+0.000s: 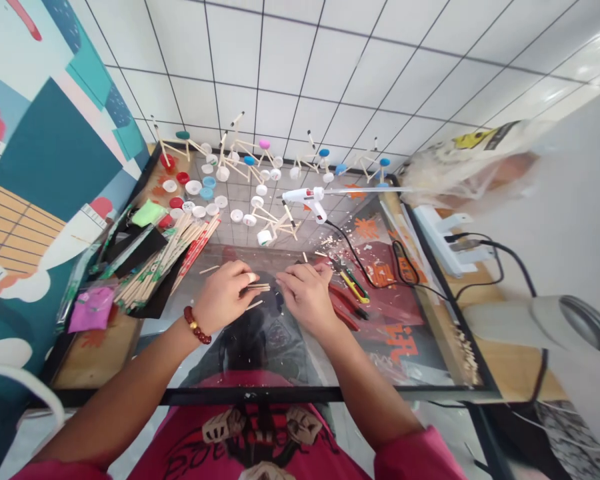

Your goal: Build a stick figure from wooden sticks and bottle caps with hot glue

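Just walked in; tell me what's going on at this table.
A person sits or stands at a glass-topped table, both forearms over it. The left hand holds a few short wooden sticks; the right hand is close by, fingers curled, and whether it grips anything is unclear. Beyond them lies a white glue gun, with stick-and-cap figures standing toward the wall. A pile of longer sticks lies to the left.

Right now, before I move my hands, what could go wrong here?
Your right hand might knock the yellow-and-green cutter lying close beside it. A tug on the looped cord could drag the glue gun into the nearby stick model. The thin sticks in your left hand might slip loose.
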`<state>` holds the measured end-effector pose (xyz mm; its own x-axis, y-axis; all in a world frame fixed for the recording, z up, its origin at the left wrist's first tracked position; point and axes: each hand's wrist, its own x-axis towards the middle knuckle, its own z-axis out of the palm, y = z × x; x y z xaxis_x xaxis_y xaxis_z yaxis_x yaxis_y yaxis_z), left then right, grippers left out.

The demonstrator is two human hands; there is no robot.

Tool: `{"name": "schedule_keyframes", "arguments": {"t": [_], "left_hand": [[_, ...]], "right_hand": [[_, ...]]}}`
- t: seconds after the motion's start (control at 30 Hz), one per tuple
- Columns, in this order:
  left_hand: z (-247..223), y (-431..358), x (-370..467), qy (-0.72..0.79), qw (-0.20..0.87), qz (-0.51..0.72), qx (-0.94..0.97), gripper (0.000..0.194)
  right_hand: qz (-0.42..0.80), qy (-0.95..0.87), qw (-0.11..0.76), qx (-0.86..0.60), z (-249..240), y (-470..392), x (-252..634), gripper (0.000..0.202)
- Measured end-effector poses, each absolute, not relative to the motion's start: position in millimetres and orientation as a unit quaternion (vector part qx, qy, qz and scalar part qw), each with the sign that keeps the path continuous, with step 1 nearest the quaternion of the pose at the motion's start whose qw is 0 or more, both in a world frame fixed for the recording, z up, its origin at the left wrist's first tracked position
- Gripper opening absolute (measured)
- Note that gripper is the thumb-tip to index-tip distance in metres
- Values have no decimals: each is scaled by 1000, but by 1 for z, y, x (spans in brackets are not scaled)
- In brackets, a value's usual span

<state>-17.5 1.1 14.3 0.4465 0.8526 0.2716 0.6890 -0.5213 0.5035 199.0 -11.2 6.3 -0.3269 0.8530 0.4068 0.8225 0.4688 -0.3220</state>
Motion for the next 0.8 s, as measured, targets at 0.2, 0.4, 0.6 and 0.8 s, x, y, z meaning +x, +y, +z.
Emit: {"name": "schedule_keyframes", "arguments": {"t": [0.2, 0.4, 0.6, 0.8], "left_hand": [[11, -8, -10, 425, 69, 136, 892, 23], [34, -12, -12, 455, 92, 39, 885, 24], [42, -34, -36, 510, 72, 14, 857, 27], [35, -67, -63, 581, 60, 52, 810, 31]], "right_hand": [[-4, -814, 290, -503, 10, -13, 196, 13], [1, -817, 289, -499, 10, -16, 197, 14], [102, -868, 170, -455, 33, -6, 172, 17], [92, -908, 62, -403, 53, 27, 86, 21]]}}
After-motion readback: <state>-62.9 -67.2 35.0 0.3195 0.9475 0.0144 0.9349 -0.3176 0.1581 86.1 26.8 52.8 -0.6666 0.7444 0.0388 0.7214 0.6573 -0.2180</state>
